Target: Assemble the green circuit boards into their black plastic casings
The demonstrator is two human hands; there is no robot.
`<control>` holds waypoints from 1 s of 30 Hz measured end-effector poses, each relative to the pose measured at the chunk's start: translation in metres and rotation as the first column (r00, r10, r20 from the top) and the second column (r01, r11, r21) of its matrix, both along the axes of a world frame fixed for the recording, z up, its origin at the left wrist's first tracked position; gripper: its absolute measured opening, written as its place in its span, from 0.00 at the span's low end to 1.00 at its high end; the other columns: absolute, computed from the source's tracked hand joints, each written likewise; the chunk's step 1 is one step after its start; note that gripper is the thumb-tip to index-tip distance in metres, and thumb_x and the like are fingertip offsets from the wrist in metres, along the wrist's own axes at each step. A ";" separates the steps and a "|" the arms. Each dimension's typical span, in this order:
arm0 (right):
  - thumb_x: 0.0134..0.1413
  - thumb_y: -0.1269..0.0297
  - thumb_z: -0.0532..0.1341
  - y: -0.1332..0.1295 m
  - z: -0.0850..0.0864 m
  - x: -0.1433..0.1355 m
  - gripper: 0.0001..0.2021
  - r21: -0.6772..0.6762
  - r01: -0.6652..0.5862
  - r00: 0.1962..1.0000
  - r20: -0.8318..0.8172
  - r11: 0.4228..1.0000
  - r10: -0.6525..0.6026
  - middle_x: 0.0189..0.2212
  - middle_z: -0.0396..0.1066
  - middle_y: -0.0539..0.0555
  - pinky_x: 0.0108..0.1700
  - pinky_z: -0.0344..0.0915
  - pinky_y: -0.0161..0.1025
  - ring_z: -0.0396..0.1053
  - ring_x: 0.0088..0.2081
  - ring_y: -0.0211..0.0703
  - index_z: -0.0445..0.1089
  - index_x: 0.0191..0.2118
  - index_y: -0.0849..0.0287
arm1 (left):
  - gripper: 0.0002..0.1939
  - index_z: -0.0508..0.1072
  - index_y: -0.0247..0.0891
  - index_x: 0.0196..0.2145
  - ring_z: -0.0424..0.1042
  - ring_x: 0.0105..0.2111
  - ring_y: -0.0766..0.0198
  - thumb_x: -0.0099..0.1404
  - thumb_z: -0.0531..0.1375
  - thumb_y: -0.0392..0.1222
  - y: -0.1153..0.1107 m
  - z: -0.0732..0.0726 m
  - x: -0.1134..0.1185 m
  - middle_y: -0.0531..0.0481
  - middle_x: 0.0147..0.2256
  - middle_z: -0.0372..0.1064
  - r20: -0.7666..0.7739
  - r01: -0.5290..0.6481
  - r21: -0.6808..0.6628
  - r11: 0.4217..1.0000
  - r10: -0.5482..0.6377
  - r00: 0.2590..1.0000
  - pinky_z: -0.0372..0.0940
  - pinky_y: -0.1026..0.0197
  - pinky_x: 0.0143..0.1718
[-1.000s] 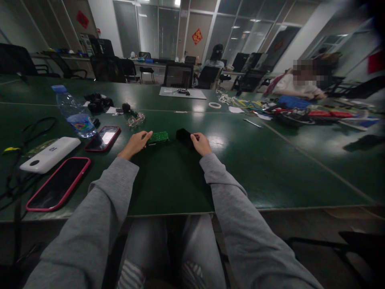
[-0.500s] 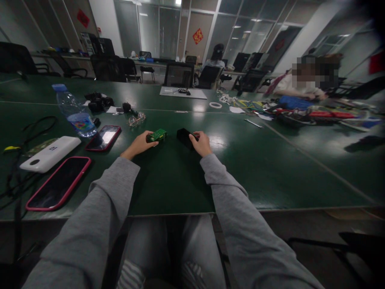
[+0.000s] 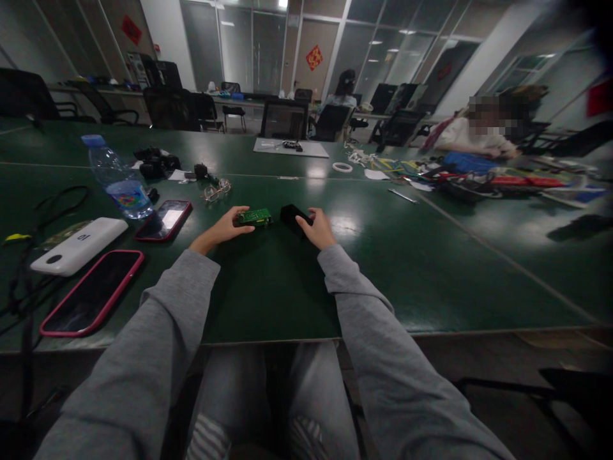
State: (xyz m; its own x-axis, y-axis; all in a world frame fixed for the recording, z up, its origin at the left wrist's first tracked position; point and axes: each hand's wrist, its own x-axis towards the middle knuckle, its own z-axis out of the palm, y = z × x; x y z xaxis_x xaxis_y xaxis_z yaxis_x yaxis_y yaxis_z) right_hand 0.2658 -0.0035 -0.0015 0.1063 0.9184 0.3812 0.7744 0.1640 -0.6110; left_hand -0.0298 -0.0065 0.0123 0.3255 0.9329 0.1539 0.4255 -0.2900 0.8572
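Note:
A green circuit board [image 3: 258,218] is in my left hand [image 3: 224,230]; the thumb lies along its near edge and the fingers along its far edge. Just to its right, a small black case [image 3: 293,218] sits at the table surface, tilted away to the left. My right hand [image 3: 320,230] grips the right end of this case, thumb on the near side and fingers behind. A narrow gap separates board and case. What the case holds inside is too dark to make out.
Left of my arms lie two red-edged phones [image 3: 90,294] [image 3: 165,220], a white power bank [image 3: 79,246], a water bottle [image 3: 125,191] and black cables [image 3: 23,281]. Eyeglasses [image 3: 217,190] lie beyond. Tangled wires [image 3: 407,167] and a pen [image 3: 403,196] are at right, where a person [image 3: 472,137] sits.
The circuit board has shifted slightly right in my left hand, lying flatter and closer to the black case. My right hand's thumb has slid a little left along the case.

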 end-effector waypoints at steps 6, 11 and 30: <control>0.53 0.48 0.61 0.002 -0.003 -0.001 0.26 0.024 -0.086 0.996 -0.029 0.996 0.086 0.42 0.69 0.61 0.48 0.66 0.55 0.67 0.46 0.55 0.63 0.53 0.59 | 0.29 0.65 0.35 0.54 0.68 0.52 0.54 0.57 0.63 0.46 0.003 -0.005 0.007 0.40 0.55 0.65 -0.035 -0.068 0.110 0.992 0.073 0.997 0.61 0.48 0.56; 0.54 0.50 0.61 0.001 -0.002 -0.002 0.24 0.076 -0.107 0.993 -0.037 0.991 0.111 0.41 0.69 0.61 0.50 0.65 0.56 0.68 0.46 0.56 0.64 0.52 0.60 | 0.29 0.68 0.36 0.53 0.67 0.52 0.53 0.53 0.64 0.38 0.003 -0.002 0.004 0.41 0.53 0.67 0.031 0.035 0.031 0.999 -0.036 0.999 0.61 0.47 0.57; 0.45 0.50 0.63 -0.060 -0.007 0.182 0.29 0.055 -0.011 0.998 0.062 0.998 0.008 0.49 0.67 0.65 0.55 0.61 0.58 0.66 0.52 0.60 0.64 0.53 0.57 | 0.25 0.66 0.34 0.51 0.67 0.53 0.56 0.54 0.58 0.27 0.009 -0.007 0.002 0.40 0.52 0.67 0.269 -0.018 -0.122 0.992 0.050 0.962 0.58 0.46 0.59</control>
State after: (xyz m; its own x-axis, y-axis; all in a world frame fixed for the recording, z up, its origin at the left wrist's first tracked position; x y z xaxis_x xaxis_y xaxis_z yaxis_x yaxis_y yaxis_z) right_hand 0.4477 -0.0630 -0.0083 0.0726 0.8964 0.4373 0.8085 0.2038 -0.5521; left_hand -0.0273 0.0027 0.0052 0.2545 0.9596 0.1204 0.1805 -0.1694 0.9689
